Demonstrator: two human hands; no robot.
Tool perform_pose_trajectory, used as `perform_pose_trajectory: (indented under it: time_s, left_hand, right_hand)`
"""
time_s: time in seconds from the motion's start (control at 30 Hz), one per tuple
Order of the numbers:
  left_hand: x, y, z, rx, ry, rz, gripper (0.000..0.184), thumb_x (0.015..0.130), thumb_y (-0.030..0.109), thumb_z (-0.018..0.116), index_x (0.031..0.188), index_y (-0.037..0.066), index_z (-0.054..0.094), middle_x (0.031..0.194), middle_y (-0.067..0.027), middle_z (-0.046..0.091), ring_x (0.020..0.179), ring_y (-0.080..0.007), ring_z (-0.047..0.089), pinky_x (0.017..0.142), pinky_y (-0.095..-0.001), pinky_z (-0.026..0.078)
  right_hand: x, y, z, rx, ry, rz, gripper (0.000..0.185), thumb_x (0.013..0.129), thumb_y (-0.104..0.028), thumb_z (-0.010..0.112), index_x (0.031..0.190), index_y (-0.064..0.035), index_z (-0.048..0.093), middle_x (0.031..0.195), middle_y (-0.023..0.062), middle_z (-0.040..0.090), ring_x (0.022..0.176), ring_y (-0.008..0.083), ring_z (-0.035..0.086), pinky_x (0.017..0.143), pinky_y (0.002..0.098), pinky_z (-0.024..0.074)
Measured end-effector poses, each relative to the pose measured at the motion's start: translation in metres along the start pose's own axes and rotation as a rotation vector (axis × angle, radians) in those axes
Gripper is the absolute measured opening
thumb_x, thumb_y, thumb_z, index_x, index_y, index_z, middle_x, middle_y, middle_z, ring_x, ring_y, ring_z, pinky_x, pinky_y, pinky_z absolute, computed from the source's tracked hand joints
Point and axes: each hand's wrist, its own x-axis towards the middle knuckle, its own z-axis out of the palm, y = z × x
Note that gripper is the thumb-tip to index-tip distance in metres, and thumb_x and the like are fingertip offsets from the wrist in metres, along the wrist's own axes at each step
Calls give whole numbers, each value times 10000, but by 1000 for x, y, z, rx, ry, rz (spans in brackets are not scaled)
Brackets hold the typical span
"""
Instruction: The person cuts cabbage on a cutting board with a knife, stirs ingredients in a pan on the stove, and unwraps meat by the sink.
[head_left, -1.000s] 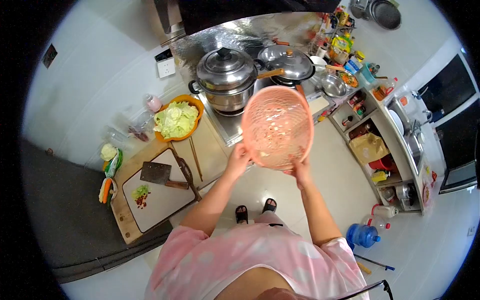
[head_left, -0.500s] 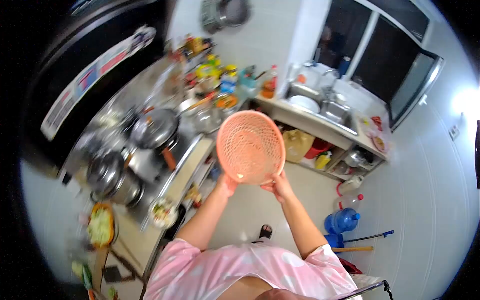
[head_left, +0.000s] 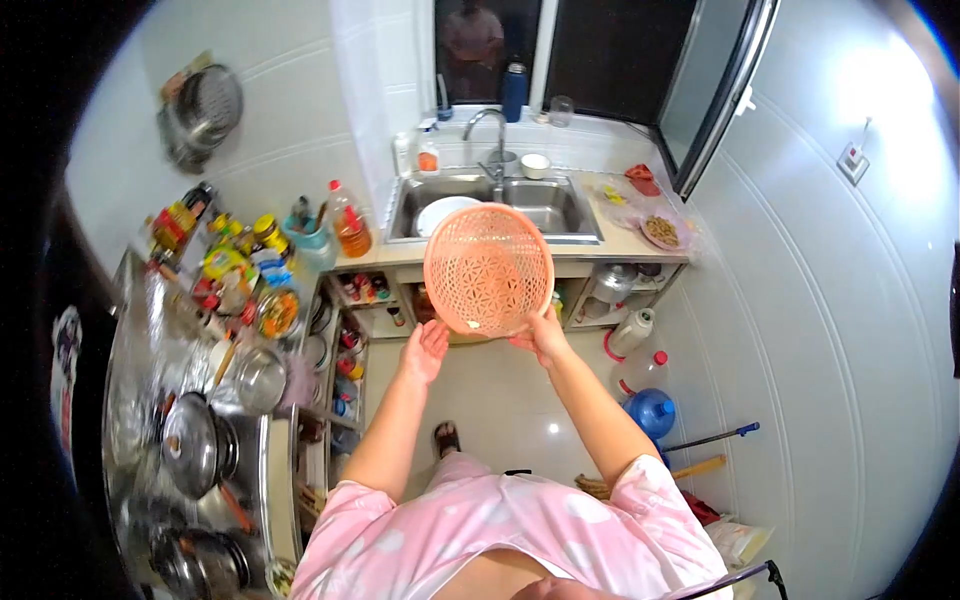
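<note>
A pink plastic basket [head_left: 488, 270] with a patterned mesh hangs in front of me, tilted so its inside shows. A small pale scrap [head_left: 474, 324] lies near its lower edge. My right hand [head_left: 543, 337] is closed on the lower right rim. At the lower left, my left hand [head_left: 427, 345] is beside the rim with its fingers slightly apart and nothing in them. Beyond the basket is a steel double sink [head_left: 552, 208], with a white plate [head_left: 445, 214] in its left bowl.
Above the sink stands a faucet [head_left: 486, 120]. The counter [head_left: 610, 215] holds a plate of food [head_left: 661, 231] at the right. Bottles and jars crowd the left side, near a lidded pan [head_left: 190, 445]. A blue water jug [head_left: 650, 412] stands on the floor at the right.
The view has turned right from the stove and cutting board to the sink, the basket moving along with me. My left hand has come away from the rim.
</note>
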Motion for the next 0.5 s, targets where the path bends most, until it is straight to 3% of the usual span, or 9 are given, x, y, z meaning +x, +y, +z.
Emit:
perform_pose_trajectory:
  time_s: [0.1,0.2,0.33,0.37,0.4,0.47,0.5]
  left_hand:
    - [73,7,27,87,1,-31,359,995,380,426,1213,129,563,1241,-9,601,1111,-191,552,906,-335,416]
    - [145,18,50,122,54,-79,351,990,384,435,1216,150,568,1236,4,605,1058,-177,569,873,-312,413]
    - [244,44,79,186,96,-178,342,982,382,437,1206,166,578,1226,28,603,1051,-152,563,837,-296,398]
    - [264,51,88,215,96,-165,334,956,382,475,1213,196,578,1159,54,625,1016,-126,568,819,-292,370]
    - [299,56,83,241,44,-174,361,931,404,502,1221,202,578,1192,66,603,1078,-115,541,869,-302,347]
    - [345,66,88,264,9,-144,413,900,445,536,1236,208,577,1235,66,579,1142,-111,504,959,-315,297]
    - [364,70,96,270,-3,-136,420,893,454,542,1232,209,580,1243,64,575,1154,-113,497,983,-318,278]
  right_hand:
    - [62,-24,-18,-33,86,-59,460,856,-88,454,1312,-77,392,1055,132,615,680,208,648,514,309,570]
    - [122,-62,-17,-2,136,-157,541,819,-68,468,1348,-105,363,964,86,622,685,199,660,508,304,567]
    - [224,-108,-3,20,243,-202,510,896,-131,516,1388,-99,387,1005,77,618,654,185,653,499,278,551]
    - [244,-119,-3,-24,218,-201,488,916,-159,540,1384,-90,419,1062,83,620,723,188,660,546,290,552]
    - [269,-122,1,21,224,-272,491,900,-131,547,1373,-74,429,1107,90,616,879,203,650,697,310,551]
    - [350,-89,-22,-259,398,-621,511,872,-108,562,1365,-53,437,1121,114,616,1032,224,603,849,338,509]
    - [358,-96,-24,-491,480,-558,514,847,-85,555,1348,-54,448,1115,179,624,1100,277,582,926,368,468]
